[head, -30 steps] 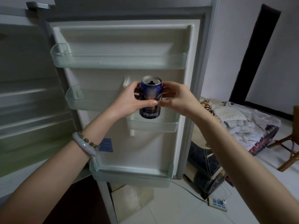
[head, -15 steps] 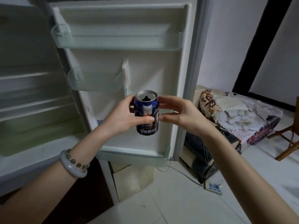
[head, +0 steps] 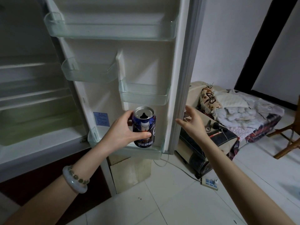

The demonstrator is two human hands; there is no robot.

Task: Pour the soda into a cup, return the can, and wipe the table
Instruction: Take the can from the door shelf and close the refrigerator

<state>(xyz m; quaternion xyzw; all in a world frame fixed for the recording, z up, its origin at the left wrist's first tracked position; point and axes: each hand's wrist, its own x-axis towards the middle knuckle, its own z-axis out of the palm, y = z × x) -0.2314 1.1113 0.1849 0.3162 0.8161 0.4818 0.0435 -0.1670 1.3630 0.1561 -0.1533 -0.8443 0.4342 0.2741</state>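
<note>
A fridge door [head: 146,65] stands open over a pale tiled floor [head: 162,200], its clear shelves bare; to the right, a low bed [head: 243,114] is heaped with cloth, and a power strip [head: 209,182] lies on the tiles. The opened blue can [head: 143,127] is upright, just above the door's bottom shelf [head: 142,151], wrapped by the left hand [head: 123,132]. The right hand [head: 191,120] is apart from it to the right, fingers spread and holding nothing, beside the door's edge.
</note>
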